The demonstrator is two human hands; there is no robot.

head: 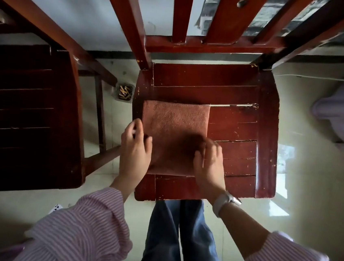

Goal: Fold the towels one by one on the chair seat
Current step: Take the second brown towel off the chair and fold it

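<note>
Two dark red-brown wooden chairs: one slatted-seat chair [241, 125] at centre with worn, chipped varnish, and a second chair [27, 104] of the same wood just beside it on the left.

One pale lilac plastic stool [338, 118], at the right edge on the tiled floor.

One rust-brown terry towel [173, 126], folded to a neat rectangle with straight edges and a fine looped nap, lying flat on the left half of the central chair seat.

Two hands. Left hand [135, 147] rests at the towel's left edge, fingers curled; whether they pinch the cloth cannot be told. Right hand [209, 162] lies palm-down on the towel's near right corner, fingers bent and blurred.

One white wristwatch [226, 201], on the right wrist.

One small container of cigarette butts [124, 92], on the floor between the chairs.
</note>
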